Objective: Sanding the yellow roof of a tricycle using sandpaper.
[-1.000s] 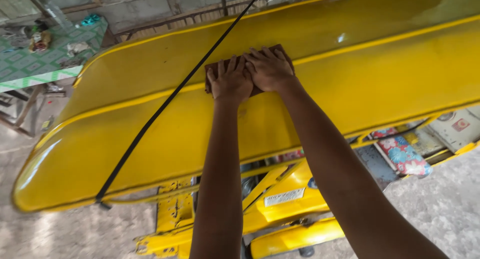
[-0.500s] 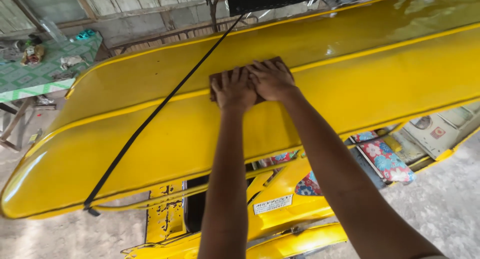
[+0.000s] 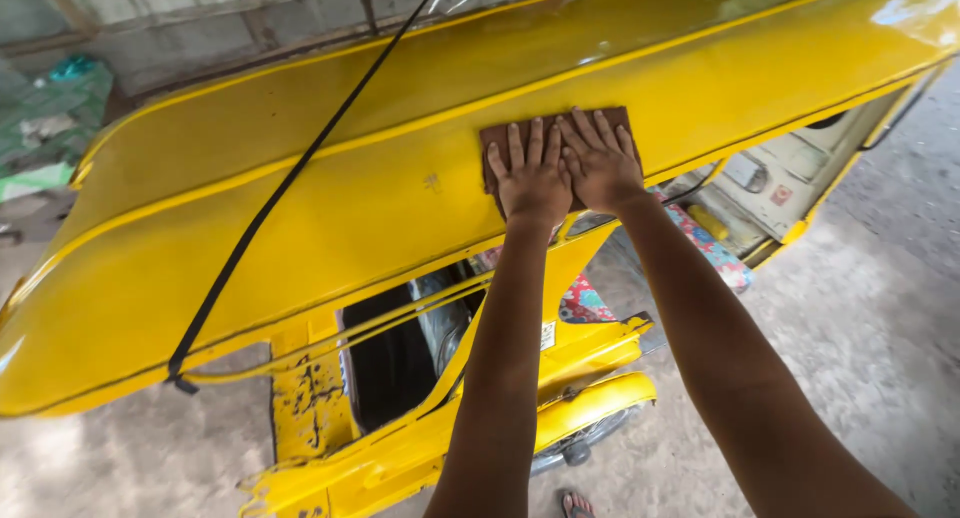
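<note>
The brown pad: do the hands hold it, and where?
Not gripped: left hand and right hand press flat on the pad, against the yellow roof.

Over the last second the brown abrasive pad (image 3: pixel 556 148) under both palms has slid down and to the right across the yellow roof (image 3: pixel 330 208), from the upper panel above the raised ridge to the lower, outer panel just below it. The left hand (image 3: pixel 532 178) and right hand (image 3: pixel 600 163) now lie flatter, with fingers more spread. The black strap (image 3: pixel 280 193), close beside the hands before, now lies well apart to their left.
</note>
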